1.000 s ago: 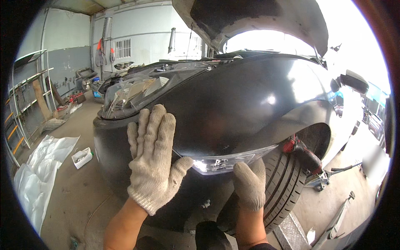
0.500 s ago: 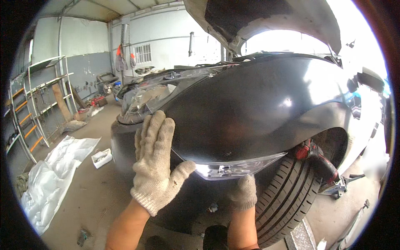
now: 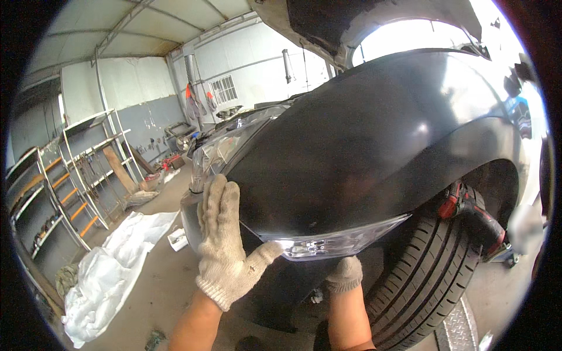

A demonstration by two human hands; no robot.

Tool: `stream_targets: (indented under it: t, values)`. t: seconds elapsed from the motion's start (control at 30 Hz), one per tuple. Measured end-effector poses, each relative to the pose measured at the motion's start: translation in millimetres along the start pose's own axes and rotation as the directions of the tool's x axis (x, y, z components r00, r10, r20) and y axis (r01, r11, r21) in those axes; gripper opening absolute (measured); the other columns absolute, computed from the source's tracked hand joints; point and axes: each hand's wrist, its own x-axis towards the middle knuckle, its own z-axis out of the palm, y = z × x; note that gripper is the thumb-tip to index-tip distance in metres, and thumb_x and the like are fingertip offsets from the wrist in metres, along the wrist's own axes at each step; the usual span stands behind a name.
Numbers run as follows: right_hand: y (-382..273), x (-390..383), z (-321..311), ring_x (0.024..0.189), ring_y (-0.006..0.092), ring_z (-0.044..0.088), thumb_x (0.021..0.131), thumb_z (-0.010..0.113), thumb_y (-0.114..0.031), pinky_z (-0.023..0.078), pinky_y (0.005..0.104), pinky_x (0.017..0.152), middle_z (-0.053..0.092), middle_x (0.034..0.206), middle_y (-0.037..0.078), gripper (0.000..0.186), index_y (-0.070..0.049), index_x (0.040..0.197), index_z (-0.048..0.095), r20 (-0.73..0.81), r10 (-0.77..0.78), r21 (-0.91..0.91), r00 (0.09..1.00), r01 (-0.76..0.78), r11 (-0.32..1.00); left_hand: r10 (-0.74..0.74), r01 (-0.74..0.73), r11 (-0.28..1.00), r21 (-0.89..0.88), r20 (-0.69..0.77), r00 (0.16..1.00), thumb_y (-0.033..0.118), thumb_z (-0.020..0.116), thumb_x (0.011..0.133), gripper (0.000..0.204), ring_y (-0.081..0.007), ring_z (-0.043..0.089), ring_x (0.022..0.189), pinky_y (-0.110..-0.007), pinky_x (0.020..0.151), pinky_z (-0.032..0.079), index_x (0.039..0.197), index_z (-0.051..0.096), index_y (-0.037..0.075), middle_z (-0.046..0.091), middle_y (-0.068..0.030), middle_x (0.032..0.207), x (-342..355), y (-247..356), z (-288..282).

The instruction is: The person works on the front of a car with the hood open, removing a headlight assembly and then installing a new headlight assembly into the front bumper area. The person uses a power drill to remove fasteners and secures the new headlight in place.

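My left hand (image 3: 225,251), in a knitted off-white work glove, is flat against the front corner of a black car body, fingers stretched upward and thumb spread. Its thumb tip reaches the left end of a clear lamp (image 3: 328,243) set in the black body panel below the fender (image 3: 345,158). Just beneath the lamp is my right hand (image 3: 345,275), gloved as well. Its fingers are mostly hidden behind the lower panel edge, so what they touch cannot be made out.
A red-and-black power tool (image 3: 471,213) rests on top of the front tyre (image 3: 427,269) in the wheel arch. Overhead the hood (image 3: 386,23) is raised. White sheeting (image 3: 114,281) lies on the floor at left, near metal shelving (image 3: 88,169) and a small white box (image 3: 177,239).
The whole view has shifted and tilted, showing more of the shelving. My left hand keeps its flat pose at the lamp's end. My right hand stays below the lamp, its visible part slightly smaller.
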Motion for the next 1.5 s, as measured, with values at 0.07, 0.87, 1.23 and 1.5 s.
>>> stream_targets:
  t: [0.07,0.87,1.23,1.5]
  values:
    - [5,-1,1,0.106,0.0306,0.066,0.086,0.077,-0.029,0.055,0.0437,0.091,0.069,0.116,0.015,0.049,0.000,0.122,0.064,-0.023,-0.012,-0.066,1.000,0.011,0.998,-0.035,0.035,0.999,-0.014,-0.002,0.999,0.049,0.076,0.082,0.101,-0.0442,0.023,0.148,-0.054,0.120,0.017,0.155,0.025,0.001,0.024,-0.0268,0.159,-3,2,2]
    - [-63,-9,99,0.104,0.0252,0.061,0.064,0.090,-0.022,0.049,0.0380,0.095,0.063,0.118,0.015,0.087,0.008,0.134,0.049,-0.411,-0.116,-0.506,0.904,-0.121,0.854,-0.081,0.075,0.982,-0.171,-0.028,0.996,0.023,0.084,0.076,0.095,-0.0440,0.028,0.146,-0.052,0.118,0.027,0.153,0.031,0.005,0.028,-0.0266,0.157,-2,6,0]
    - [-48,-10,102,0.092,0.0203,0.062,0.066,0.087,-0.013,0.052,0.0368,0.086,0.066,0.103,0.012,0.070,0.006,0.123,0.052,-0.423,-0.327,-0.544,0.845,0.052,0.837,-0.079,0.079,0.994,-0.073,0.004,0.997,0.027,0.082,0.077,0.096,-0.0425,0.028,0.146,-0.052,0.119,0.023,0.153,0.030,0.003,0.026,-0.0252,0.158,-3,7,-5]
    - [-58,-6,112,0.100,0.0251,0.059,0.096,0.056,-0.027,0.052,0.0373,0.086,0.057,0.109,0.016,0.047,0.004,0.131,0.048,-0.342,-0.660,-0.719,0.668,0.266,0.642,-0.057,0.053,0.989,-0.138,-0.032,0.998,0.042,0.078,0.080,0.098,-0.0404,0.018,0.150,-0.055,0.121,0.014,0.156,0.026,0.007,0.022,-0.0214,0.161,-6,-10,2]
